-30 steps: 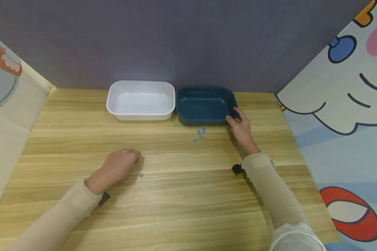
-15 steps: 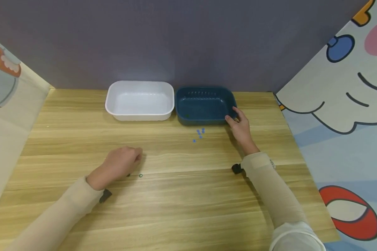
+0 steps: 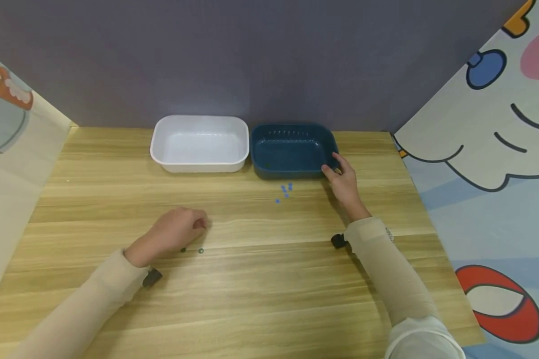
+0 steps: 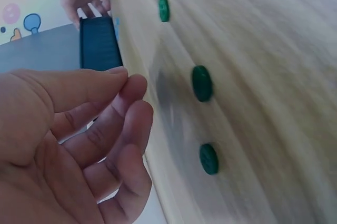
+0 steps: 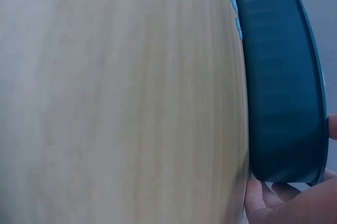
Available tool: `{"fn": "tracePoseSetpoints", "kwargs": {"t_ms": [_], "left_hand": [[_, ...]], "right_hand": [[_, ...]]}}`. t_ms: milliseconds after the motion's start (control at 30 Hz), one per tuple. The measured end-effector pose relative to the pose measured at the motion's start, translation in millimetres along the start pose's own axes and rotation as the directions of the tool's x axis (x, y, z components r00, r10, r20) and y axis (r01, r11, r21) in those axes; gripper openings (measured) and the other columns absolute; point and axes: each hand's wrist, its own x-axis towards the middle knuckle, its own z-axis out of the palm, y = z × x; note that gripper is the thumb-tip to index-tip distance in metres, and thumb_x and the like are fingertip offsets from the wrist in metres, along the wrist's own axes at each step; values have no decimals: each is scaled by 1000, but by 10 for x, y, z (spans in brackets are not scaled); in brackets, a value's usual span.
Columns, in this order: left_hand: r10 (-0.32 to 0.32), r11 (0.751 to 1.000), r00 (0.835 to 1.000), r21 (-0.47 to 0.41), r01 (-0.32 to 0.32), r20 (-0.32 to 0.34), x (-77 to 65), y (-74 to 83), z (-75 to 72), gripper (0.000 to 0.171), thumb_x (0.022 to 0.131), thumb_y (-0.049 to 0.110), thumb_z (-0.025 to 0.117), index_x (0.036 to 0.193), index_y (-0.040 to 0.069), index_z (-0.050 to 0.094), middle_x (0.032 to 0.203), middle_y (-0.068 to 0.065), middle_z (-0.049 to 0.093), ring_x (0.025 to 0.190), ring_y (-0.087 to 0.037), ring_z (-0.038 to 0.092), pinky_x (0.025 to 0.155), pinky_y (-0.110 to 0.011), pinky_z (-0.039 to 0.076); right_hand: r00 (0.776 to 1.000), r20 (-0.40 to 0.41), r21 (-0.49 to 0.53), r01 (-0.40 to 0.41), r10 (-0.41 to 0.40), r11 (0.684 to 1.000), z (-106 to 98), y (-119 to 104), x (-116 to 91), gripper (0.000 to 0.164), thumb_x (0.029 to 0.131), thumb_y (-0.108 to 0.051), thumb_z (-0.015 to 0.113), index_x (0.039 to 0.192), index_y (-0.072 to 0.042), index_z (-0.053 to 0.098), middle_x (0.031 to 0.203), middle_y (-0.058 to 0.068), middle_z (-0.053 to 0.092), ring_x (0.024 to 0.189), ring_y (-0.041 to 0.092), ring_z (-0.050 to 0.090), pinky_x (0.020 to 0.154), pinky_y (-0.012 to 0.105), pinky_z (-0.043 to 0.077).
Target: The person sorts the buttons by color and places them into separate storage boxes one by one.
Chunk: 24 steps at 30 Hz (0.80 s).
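1 L hand [image 3: 175, 232], 1 R hand [image 3: 344, 185]. 1 white tub [image 3: 199, 168], 1 dk teal tub [image 3: 287, 175] w/ 1 green speck [image 3: 267, 165]. 3 green discs [image 4: 201, 83], L wrist cam; 2 in head cam. Approx. 6 tiny blue bits [image 3: 286, 196]. 2 blk wrist units [image 3: 151, 277]. 1 table [image 3: 251, 294].

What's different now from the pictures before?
The left hand moved a little forward and to the right. Now a dark green button peeks out beside it that was hidden at first. I can't tell whether its fingers took or let go of anything.

The right hand stayed on the dark blue tray. The white tray and little blue pieces stayed put.
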Motion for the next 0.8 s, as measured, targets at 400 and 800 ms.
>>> {"fn": "tracePoseSetpoints", "kwargs": {"t_ms": [400, 800], "left_hand": [[18, 986, 1000, -163, -20, -14, 82, 20, -42, 12, 93, 7, 70, 101, 12, 78, 90, 0, 74, 84, -17, 68, 75, -41, 58], [24, 974, 999, -223, -30, -30, 172, 60, -57, 13, 94, 7, 70, 103, 9, 78, 89, 1, 73, 80, -14, 65, 70, -36, 56]], "right_hand": [[1000, 18, 14, -15, 14, 1000, 17, -184, -96, 64, 101, -19, 62, 157, -6, 33, 163, 20, 23, 142, 38, 39, 109, 49, 44], [999, 23, -9, -38, 38, 999, 20, -351, -172, 63, 102, -16, 60, 157, -3, 32, 162, 23, 23, 141, 40, 38, 106, 47, 46]]}}
